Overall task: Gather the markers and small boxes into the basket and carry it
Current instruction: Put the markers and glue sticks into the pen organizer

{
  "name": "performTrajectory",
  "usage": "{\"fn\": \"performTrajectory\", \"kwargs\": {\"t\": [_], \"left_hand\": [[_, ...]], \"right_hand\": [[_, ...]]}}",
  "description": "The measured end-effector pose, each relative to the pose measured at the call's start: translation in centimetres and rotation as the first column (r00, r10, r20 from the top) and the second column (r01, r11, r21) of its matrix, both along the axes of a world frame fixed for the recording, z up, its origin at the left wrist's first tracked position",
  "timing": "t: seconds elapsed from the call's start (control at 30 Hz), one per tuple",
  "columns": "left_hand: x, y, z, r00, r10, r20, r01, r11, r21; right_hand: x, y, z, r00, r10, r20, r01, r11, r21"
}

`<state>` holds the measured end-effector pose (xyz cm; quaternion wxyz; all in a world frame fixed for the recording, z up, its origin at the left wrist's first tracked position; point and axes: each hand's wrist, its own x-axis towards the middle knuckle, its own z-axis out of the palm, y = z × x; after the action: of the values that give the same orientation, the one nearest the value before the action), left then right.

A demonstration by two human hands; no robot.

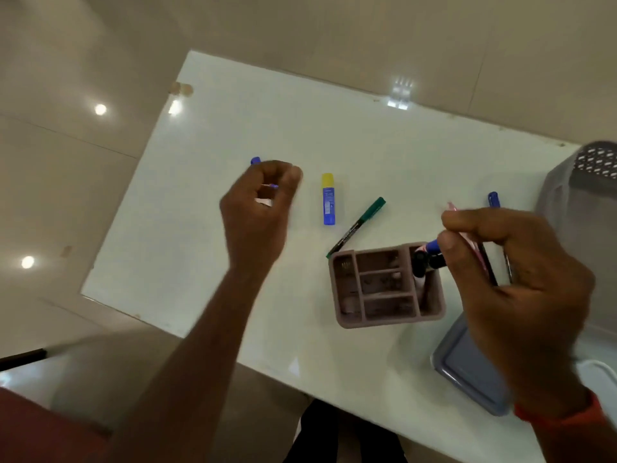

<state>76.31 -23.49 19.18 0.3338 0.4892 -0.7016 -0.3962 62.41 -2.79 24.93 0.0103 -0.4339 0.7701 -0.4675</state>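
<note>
The pink organiser (387,289) sits on the counter (233,128); beyond it lie a green marker (359,225) and glue stick (328,199), the grey basket (574,195) beside it. The right hand (521,282) grips several pens (480,248) over it; the left hand (260,208) closes fingers on a blue marker (255,160). That crowded bundle may slip and scatter.

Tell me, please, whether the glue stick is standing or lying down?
Lying down: the glue stick rests flat on the table, its yellow cap pointing away.

On the table (233,128), glue stick (328,199) lies left of marker (359,225), organizer (387,286) nearer.
</note>
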Motion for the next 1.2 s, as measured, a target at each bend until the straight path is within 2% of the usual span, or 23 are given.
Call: {"fn": "performTrajectory", "kwargs": {"t": [0.07,0.13,0.17,0.23,0.3,0.4,0.5,0.57,0.63,0.7,0.8,0.87,0.93,1.07,1.2], "left_hand": [[1.5,-3.9,-1.9,0.982,-0.021,0.187,0.012,0.999,0.047],[2.4,-7.2,-4.3,0.897,-0.104,0.43,0.048,0.989,0.138],[2.6,-8.4,-5.3,0.846,-0.143,0.513,0.062,0.983,0.172],[2.4,-10.0,-6.8,0.815,-0.164,0.555,0.073,0.981,0.182],[1.9,-10.6,-7.5,0.823,-0.161,0.544,0.094,0.984,0.15],[1.1,-11.0,-8.0,0.788,-0.154,0.597,0.13,0.988,0.084],[1.0,-10.8,-8.0,0.74,-0.157,0.654,0.154,0.986,0.062],[2.1,-10.7,-7.9,0.728,-0.18,0.662,0.172,0.982,0.078],[3.5,-10.3,-7.4,0.751,-0.207,0.627,0.176,0.978,0.112],[5.3,-9.7,-6.3,0.818,-0.18,0.547,0.131,0.983,0.126],[7.8,-7.8,-3.5,0.943,-0.068,0.324,0.038,0.994,0.098],[9.4,-5.9,-1.5,0.983,-0.012,0.184,-0.003,0.997,0.081],[10.6,-4.2,-0.1,0.996,0.015,0.092,-0.022,0.997,0.074],[11.2,-1.9,0.9,0.995,0.092,-0.029,-0.088,0.989,0.12],[10.5,-0.4,1.7,0.969,0.166,-0.185,-0.13,0.973,0.191]], "right_hand": [[-0.2,-2.0,0.7,0.997,0.034,-0.076,-0.032,0.999,0.027],[-0.1,-4.5,1.0,0.993,0.073,-0.097,-0.068,0.996,0.058],[0.0,-5.9,1.0,0.992,0.097,-0.075,-0.09,0.992,0.085],[0.2,-9.1,0.8,0.989,0.142,0.051,-0.15,0.965,0.214],[0.6,-12.7,0.0,0.97,0.145,0.197,-0.219,0.873,0.436],[1.0,-18.1,-2.8,0.955,0.182,0.233,-0.295,0.621,0.726],[1.4,-21.8,-6.2,0.946,0.175,0.274,-0.324,0.45,0.832],[2.0,-23.2,-7.9,0.941,0.12,0.316,-0.337,0.4,0.852],[2.4,-23.9,-8.7,0.938,0.051,0.344,-0.333,0.414,0.847],[3.1,-24.3,-9.2,0.943,0.035,0.33,-0.312,0.437,0.844],[4.9,-24.5,-9.6,0.952,0.132,0.277,-0.306,0.432,0.848],[6.4,-24.2,-10.1,0.937,0.247,0.246,-0.332,0.422,0.844],[7.2,-24.0,-10.5,0.923,0.323,0.211,-0.341,0.43,0.836],[6.9,-23.2,-11.1,0.906,0.373,0.198,-0.364,0.45,0.816],[5.0,-22.1,-10.5,0.876,0.352,0.329,-0.463,0.425,0.778]]}}
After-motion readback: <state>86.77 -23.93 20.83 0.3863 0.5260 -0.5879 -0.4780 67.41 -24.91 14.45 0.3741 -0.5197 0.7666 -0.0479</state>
